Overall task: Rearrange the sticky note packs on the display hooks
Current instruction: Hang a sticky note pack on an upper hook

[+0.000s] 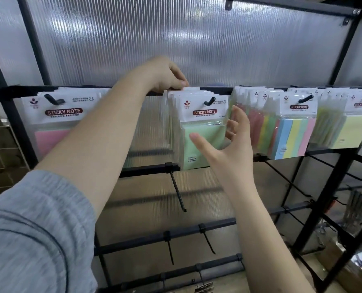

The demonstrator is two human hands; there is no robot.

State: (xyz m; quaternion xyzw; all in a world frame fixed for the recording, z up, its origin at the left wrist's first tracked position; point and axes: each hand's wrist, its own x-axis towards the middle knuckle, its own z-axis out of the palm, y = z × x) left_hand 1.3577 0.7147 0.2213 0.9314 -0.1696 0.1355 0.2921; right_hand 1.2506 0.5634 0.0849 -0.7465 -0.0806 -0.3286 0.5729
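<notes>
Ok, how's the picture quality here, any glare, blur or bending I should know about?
Head view: bright glare streaks the ribbed back panel; wide-angle bending bows the rack frame at the edges; the left hand and the right hand look slightly soft; the green sticky note packs labels stay readable, the far-right packs blur.

Pink packs (53, 132) — half behind the left forearm (95, 132).

Left hand (165, 76) raised, fingers curled down, right hand (228, 142) spread wide
</notes>
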